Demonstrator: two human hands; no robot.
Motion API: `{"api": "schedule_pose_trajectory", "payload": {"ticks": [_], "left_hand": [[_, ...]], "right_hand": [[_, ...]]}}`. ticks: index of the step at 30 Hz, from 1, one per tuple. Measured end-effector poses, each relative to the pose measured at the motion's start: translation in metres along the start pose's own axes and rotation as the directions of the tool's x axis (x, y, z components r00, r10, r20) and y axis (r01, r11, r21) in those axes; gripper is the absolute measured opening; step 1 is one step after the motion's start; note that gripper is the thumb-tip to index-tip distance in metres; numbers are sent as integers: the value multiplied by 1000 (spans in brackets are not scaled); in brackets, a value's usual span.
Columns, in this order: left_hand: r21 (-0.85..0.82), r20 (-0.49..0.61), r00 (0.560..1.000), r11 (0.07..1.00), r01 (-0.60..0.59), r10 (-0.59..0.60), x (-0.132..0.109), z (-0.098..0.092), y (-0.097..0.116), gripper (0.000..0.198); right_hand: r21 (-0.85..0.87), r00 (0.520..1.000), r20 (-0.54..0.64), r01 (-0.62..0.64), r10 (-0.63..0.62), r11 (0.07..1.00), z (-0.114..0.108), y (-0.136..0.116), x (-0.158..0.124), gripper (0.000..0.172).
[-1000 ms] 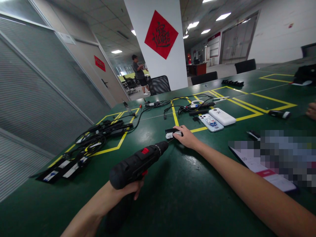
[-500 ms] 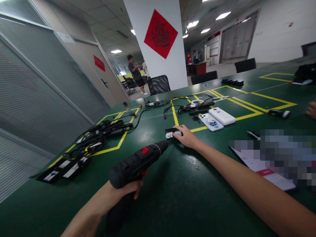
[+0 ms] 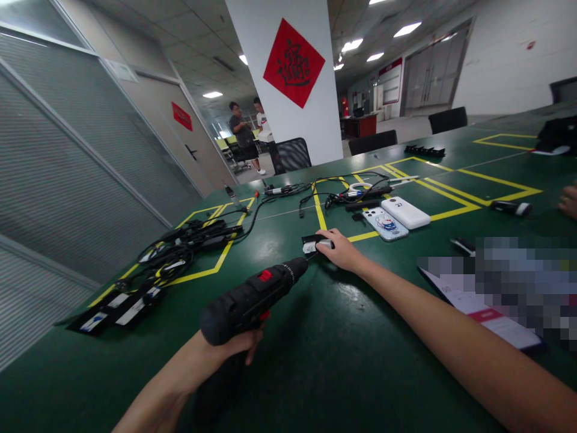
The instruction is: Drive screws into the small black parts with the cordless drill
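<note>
My left hand (image 3: 241, 346) is wrapped round the grip of a black cordless drill (image 3: 252, 297) with red details. The drill points away and to the right, and its thin bit meets or nearly meets a small black and silver piece (image 3: 310, 245) with a white label. That piece is pinched in my right hand (image 3: 338, 249), low over the green table; its exact kind I cannot make out. Part of it is hidden behind my right fingers. The drill's lower end fades into shadow below my left hand.
Black cables and adapters (image 3: 193, 237) lie heaped on the left. Beyond my right hand are a phone (image 3: 385, 224) and a white power bank (image 3: 406, 211). A clipboard-like sheet (image 3: 500, 319) lies at right, near another person's hand (image 3: 568, 201). Yellow tape (image 3: 455, 207) marks the table (image 3: 342, 361).
My hands, the drill and the small piece hold nearly the same place. In the background, one person has shifted slightly left and a second person has come further into view.
</note>
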State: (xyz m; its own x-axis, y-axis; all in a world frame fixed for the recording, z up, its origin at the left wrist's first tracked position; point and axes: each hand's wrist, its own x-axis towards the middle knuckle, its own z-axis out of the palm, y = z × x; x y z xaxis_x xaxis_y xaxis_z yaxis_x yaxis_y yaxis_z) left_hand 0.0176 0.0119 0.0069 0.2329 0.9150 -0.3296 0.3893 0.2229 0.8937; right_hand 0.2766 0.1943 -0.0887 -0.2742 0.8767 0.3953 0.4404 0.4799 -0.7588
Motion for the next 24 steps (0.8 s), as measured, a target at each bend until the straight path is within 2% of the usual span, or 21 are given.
{"api": "schedule_pose_trajectory", "payload": {"ticks": [8, 15, 24], "left_hand": [[-7, -18, 1000, 1000, 12, -13, -1, 1, 0, 25], [16, -18, 998, 999, 52, -52, -1, 2, 3, 31], [19, 2, 1000, 1000, 9, -9, -2, 1, 2, 32]], "right_hand": [[-9, 1000, 4, 1, -1, 1000, 1, 0, 0, 40], [-13, 1000, 19, -4, 4, 1000, 0, 0, 0, 40], [1, 999, 39, -11, 11, 1000, -1, -2, 0, 40]]}}
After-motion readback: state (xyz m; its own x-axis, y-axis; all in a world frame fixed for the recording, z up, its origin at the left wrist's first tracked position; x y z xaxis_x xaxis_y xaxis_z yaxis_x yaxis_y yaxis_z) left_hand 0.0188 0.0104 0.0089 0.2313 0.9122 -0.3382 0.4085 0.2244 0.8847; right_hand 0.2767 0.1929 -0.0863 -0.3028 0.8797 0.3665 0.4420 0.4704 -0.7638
